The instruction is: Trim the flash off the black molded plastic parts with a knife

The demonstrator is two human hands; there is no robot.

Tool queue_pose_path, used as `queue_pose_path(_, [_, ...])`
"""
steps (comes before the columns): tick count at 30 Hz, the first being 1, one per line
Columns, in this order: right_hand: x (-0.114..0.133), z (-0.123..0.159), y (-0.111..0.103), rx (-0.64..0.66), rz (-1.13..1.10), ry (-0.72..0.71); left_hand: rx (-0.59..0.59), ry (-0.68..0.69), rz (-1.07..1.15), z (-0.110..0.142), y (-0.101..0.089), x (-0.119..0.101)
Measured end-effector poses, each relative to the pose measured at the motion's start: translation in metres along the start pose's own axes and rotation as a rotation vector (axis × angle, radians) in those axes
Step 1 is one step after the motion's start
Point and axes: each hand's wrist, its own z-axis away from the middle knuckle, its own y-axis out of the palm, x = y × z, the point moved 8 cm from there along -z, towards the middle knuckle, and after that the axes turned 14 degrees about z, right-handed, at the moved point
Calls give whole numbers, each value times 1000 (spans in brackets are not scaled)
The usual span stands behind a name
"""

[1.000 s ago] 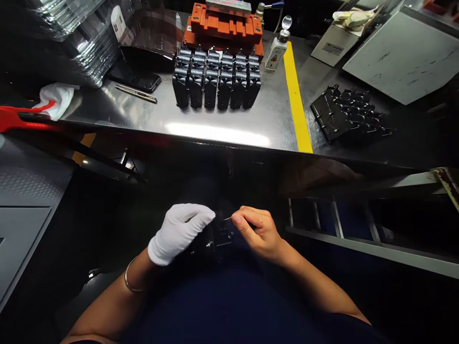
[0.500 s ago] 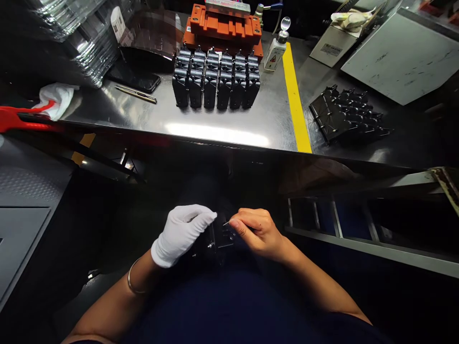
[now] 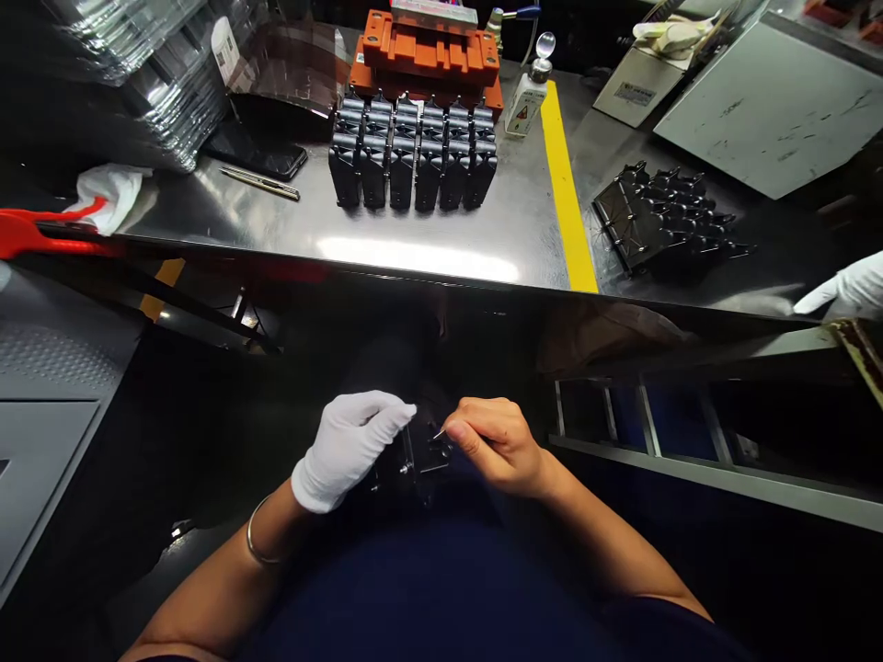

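Down at my lap, below the table edge, my left hand (image 3: 345, 446) in a white glove is closed around a small black plastic part (image 3: 412, 462). My bare right hand (image 3: 498, 443) pinches a thin metal pin (image 3: 439, 433) with its tip at the top of that part. The part is mostly hidden in shadow between the two hands.
On the steel table (image 3: 414, 241) stand rows of black parts (image 3: 412, 152) before an orange fixture (image 3: 428, 51), a small white bottle (image 3: 525, 95), tweezers (image 3: 260, 181) and a phone (image 3: 258, 152). A black parts tray (image 3: 666, 221) lies right of the yellow stripe (image 3: 567, 184). Another person's white-gloved hand (image 3: 845, 292) shows at the right edge.
A white-gloved hand of another person has come in at the right edge. My right hand has brought the pin slightly closer to the black part; my left hand has barely shifted.
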Motion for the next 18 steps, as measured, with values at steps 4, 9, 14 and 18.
queue_pose_path(4, [3, 1, -1, -29, 42, -27, 8, 5, 17, 0, 1, 4])
queue_pose_path(9, [2, 2, -2, -20, 20, -43, -6, -17, 57, 1, 4, 5])
queue_pose_path(14, [-2, 7, 11, 296, -233, -27, 87, -16, 76, 3, 12, 0])
queue_pose_path(18, [4, 6, 6, 314, -252, -95, 123, 76, 56, 2, 12, -9])
